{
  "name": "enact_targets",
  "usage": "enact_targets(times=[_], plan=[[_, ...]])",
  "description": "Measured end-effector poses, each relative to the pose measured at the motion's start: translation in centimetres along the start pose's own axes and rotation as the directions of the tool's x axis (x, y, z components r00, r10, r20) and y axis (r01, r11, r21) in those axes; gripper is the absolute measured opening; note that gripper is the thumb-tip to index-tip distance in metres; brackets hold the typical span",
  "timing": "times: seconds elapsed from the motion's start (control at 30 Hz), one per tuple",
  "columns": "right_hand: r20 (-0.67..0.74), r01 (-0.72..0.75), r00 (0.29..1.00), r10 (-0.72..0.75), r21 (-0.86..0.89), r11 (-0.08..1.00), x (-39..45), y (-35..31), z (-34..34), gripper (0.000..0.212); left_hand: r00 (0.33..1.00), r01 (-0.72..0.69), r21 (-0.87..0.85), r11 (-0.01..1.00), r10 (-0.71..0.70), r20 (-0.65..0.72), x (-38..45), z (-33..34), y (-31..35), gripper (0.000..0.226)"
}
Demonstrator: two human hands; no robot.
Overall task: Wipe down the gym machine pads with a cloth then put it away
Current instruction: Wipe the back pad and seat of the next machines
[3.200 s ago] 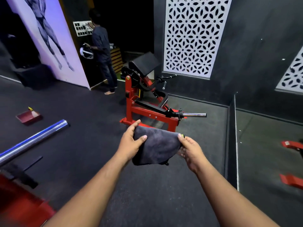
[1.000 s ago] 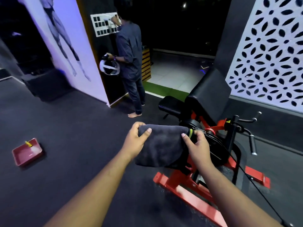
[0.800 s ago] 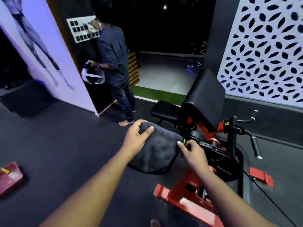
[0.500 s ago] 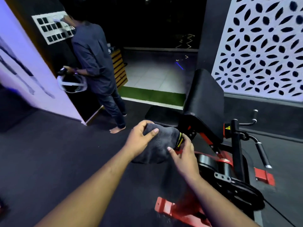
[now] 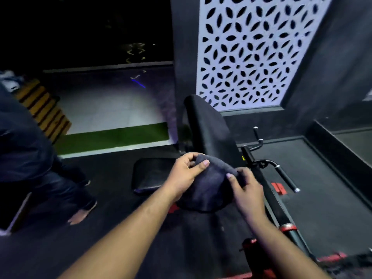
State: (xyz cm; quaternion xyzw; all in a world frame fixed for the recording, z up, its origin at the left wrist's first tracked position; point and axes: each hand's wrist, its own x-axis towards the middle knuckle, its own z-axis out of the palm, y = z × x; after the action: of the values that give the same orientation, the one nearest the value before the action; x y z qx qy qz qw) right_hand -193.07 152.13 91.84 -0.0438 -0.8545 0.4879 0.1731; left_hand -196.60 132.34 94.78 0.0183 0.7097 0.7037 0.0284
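Now, at the far left we see another person point(image 5: 30, 150) in dark clothes, cut by the frame edge, standing on the dark floor point(image 5: 112, 228). Behind this person is a slatted wooden box point(image 5: 43, 109), and next to it a green strip of turf point(image 5: 112, 135) lies before a pale tiled area.

Moving to the middle, the black seat pad point(image 5: 151, 176) of the gym machine is low, and the tall black arm pad point(image 5: 209, 129) rises tilted just to its right. In front of these pads we hold the dark grey cloth point(image 5: 209, 190) with both hands, in the air and not clearly touching any pad. Our left hand point(image 5: 185, 176) grips the upper left part of the cloth, the thumb on top and the fingers curled behind it. Our right hand point(image 5: 245, 190) grasps the right edge, its fingers closed on the fabric.

Further right, the black handles point(image 5: 281, 174) of the machine stick out, with chrome tips, and red parts of the frame point(image 5: 278, 188) show on the floor. On the dark wall behind hangs a white patterned panel point(image 5: 247, 51).
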Motion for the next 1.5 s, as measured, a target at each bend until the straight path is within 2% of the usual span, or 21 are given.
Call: enact_targets(times=[0.1, 0.17, 0.23, 0.27, 0.3, 0.33, 0.4, 0.53, 0.73, 0.87, 1.0, 1.07, 1.17, 1.23, 1.27, 1.3, 1.33, 1.37, 1.4, 1.43, 1.5], plan=[[-0.203, 0.071, 0.976, -0.075, -0.027, 0.997, 4.0, -2.1, 1.1, 0.022, 0.997, 0.036, -0.063, 0.997, -0.031, 0.071, 4.8, -0.6, 0.3, 0.009], [-0.205, 0.023, 0.978, -0.044, -0.108, 0.994, 7.0, -2.1, 2.9, 0.053, 0.992, 0.101, -0.049, 0.994, -0.097, 0.080, 7.6, -1.0, -0.5, 0.010], [-0.018, -0.166, 0.986, 0.167, -0.258, 0.952, 9.4, -1.3, 5.3, 0.088, 0.981, 0.179, 0.082, 0.980, -0.184, 0.056, 10.3, -1.7, -2.6, 0.021], [0.122, -0.238, 0.945, 0.302, -0.377, 0.895, 9.9, -0.8, 6.5, 0.099, 0.975, 0.204, 0.203, 0.958, -0.217, 0.043, 10.9, -2.3, -3.7, 0.026], [0.235, -0.265, 0.875, 0.423, -0.499, 0.825, 10.7, 0.0, 8.0, 0.104, 0.970, 0.221, 0.307, 0.926, -0.240, 0.027, 12.1, -2.8, -5.0, 0.026], [0.302, -0.252, 0.813, 0.498, -0.588, 0.768, 11.1, 0.8, 9.3, 0.105, 0.970, 0.224, 0.375, 0.900, -0.242, 0.001, 13.0, -3.2, -6.1, 0.025], [0.335, -0.217, 0.773, 0.538, -0.657, 0.722, 12.9, 1.7, 11.8, 0.105, 0.973, 0.221, 0.426, 0.877, -0.230, -0.031, 15.4, -3.9, -7.5, 0.039], [0.368, -0.185, 0.791, 0.489, -0.618, 0.764, 18.3, 2.9, 14.5, 0.095, 0.977, 0.203, 0.453, 0.868, -0.213, -0.029, 21.1, -4.2, -9.0, 0.056], [0.474, -0.099, 0.794, 0.382, -0.518, 0.849, 27.5, 5.1, 17.9, 0.083, 0.970, 0.236, 0.396, 0.887, -0.192, -0.149, 30.5, -2.6, -9.1, 0.058], [0.537, 0.007, 0.811, 0.234, -0.409, 0.913, 33.2, 6.4, 19.8, 0.074, 0.973, 0.195, 0.392, 0.899, -0.127, -0.192, 35.4, -1.7, -7.9, 0.068], [0.602, 0.070, 0.792, 0.105, -0.260, 0.963, 38.5, 7.7, 21.7, 0.067, 0.974, 0.177, 0.437, 0.882, -0.093, -0.207, 39.2, -1.9, -7.8, 0.075], [0.604, 0.092, 0.795, 0.058, -0.215, 0.972, 41.2, 8.5, 22.4, 0.068, 0.975, 0.169, 0.475, 0.864, -0.074, -0.212, 40.7, -2.0, -8.0, 0.085], [0.539, 0.112, 0.842, 0.018, -0.208, 0.972, 45.2, 10.6, 23.2, 0.069, 0.982, 0.165, 0.572, 0.803, -0.077, -0.175, 42.6, -1.6, -8.2, 0.097], [0.464, 0.057, 0.882, 0.082, -0.279, 0.959, 47.9, 11.8, 24.3, 0.064, 0.982, 0.183, 0.663, 0.726, -0.111, -0.150, 43.9, -1.0, -8.2, 0.103], [0.426, -0.043, 0.885, 0.190, -0.331, 0.943, 48.9, 11.8, 24.9, 0.066, 0.981, 0.194, 0.699, 0.688, -0.125, -0.149, 44.3, -0.7, -8.2, 0.105], [0.405, -0.186, 0.849, 0.339, -0.372, 0.909, 50.0, 11.5, 25.7, 0.073, 0.979, 0.203, 0.719, 0.665, -0.126, -0.160, 45.0, -0.5, -8.1, 0.107], [0.413, -0.307, 0.784, 0.463, -0.389, 0.868, 50.6, 10.9, 26.4, 0.083, 0.977, 0.209, 0.729, 0.652, -0.113, -0.180, 45.3, -0.3, -8.1, 0.109], [0.458, -0.358, 0.725, 0.514, -0.387, 0.850, 50.6, 10.3, 26.7, 0.094, 0.976, 0.207, 0.733, 0.648, -0.089, -0.198, 45.4, -0.1, -8.1, 0.111], [0.527, -0.322, 0.698, 0.485, -0.374, 0.870, 50.0, 10.0, 26.6, 0.102, 0.976, 0.198, 0.733, 0.651, -0.065, -0.206, 45.6, -0.2, -8.3, 0.110], [0.591, -0.220, 0.706, 0.390, -0.341, 0.914, 48.7, 10.1, 25.9, 0.107, 0.977, 0.183, 0.728, 0.661, -0.042, -0.207, 45.5, -0.2, -8.4, 0.108], [0.667, 0.012, 0.731, 0.140, -0.218, 0.976, 45.8, 11.7, 23.6, 0.101, 0.982, 0.147, 0.714, 0.685, -0.014, -0.190, 45.4, -0.5, -8.8, 0.106]])
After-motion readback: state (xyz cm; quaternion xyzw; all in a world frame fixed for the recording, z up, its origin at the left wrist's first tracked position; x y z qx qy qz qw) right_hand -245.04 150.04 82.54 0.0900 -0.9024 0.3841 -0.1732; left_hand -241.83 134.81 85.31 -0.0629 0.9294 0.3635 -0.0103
